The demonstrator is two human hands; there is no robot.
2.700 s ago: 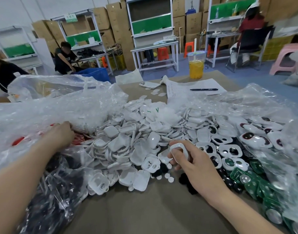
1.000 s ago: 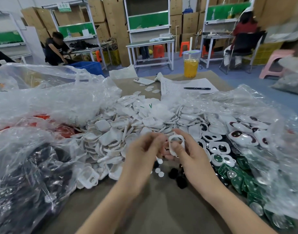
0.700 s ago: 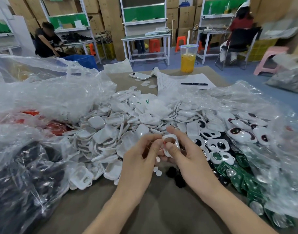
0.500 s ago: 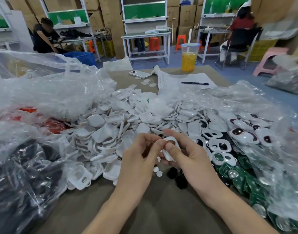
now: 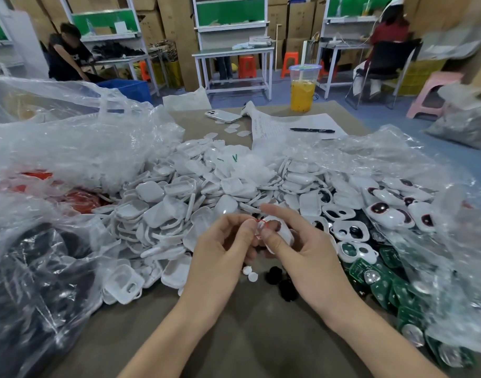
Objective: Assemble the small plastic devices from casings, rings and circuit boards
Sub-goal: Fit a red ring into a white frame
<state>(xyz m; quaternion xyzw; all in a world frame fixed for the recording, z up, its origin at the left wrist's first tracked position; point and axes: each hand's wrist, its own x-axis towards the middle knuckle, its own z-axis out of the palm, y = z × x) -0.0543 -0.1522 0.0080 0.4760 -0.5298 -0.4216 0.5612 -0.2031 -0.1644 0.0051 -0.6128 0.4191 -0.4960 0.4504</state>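
Note:
My right hand grips a white plastic casing between thumb and fingers, just above the table's near middle. My left hand pinches a thin red ring against the casing's left edge. Behind both hands lies a big heap of white casings. Green circuit boards lie in a pile to the right. Casings with dark lenses sit on clear plastic at the right. Red rings show through a bag at the left.
A bag of black parts fills the near left. Small white discs and black round parts lie under my hands. A phone, paper with a pen and a cup of yellow drink stand at the back. People work at far benches.
My left hand came from the red-ring bag at the left to meet my right hand. It now holds a red ring against the casing, which my right hand has kept gripping.

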